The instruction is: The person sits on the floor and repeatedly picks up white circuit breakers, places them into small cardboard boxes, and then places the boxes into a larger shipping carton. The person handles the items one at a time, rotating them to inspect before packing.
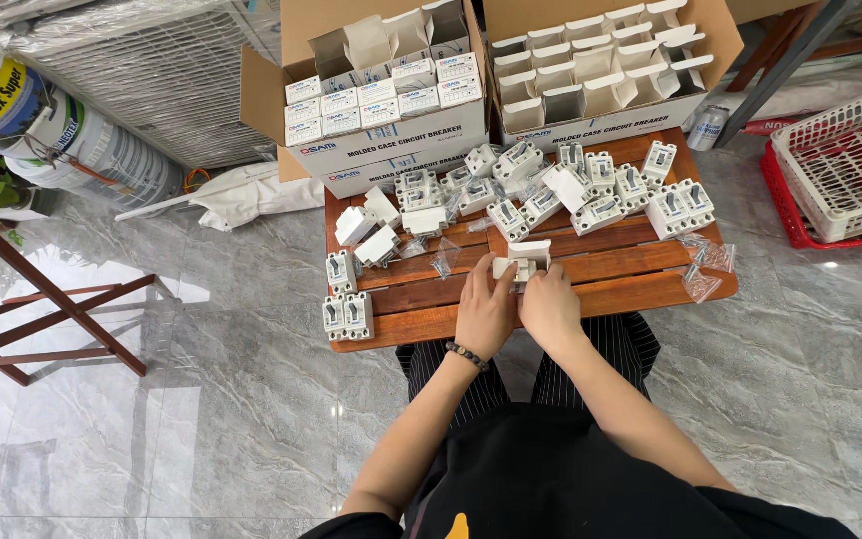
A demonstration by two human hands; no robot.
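My left hand (485, 309) and my right hand (549, 304) meet at the near middle of a small slatted wooden table (631, 289). Together they hold a small white open carton (521, 262) with a white circuit breaker partly inside it. A dark bead bracelet sits on my left wrist. Several loose white breakers (591, 190) lie across the far half of the table. Two more breakers (348, 314) stand at the near left corner.
Two open cardboard boxes (391, 90) (601, 70) full of small white cartons stand behind the table. Clear plastic bags (705, 265) lie at the table's right edge. A red and white basket (840, 170) sits right; a wooden frame (42, 319) stands left on marble floor.
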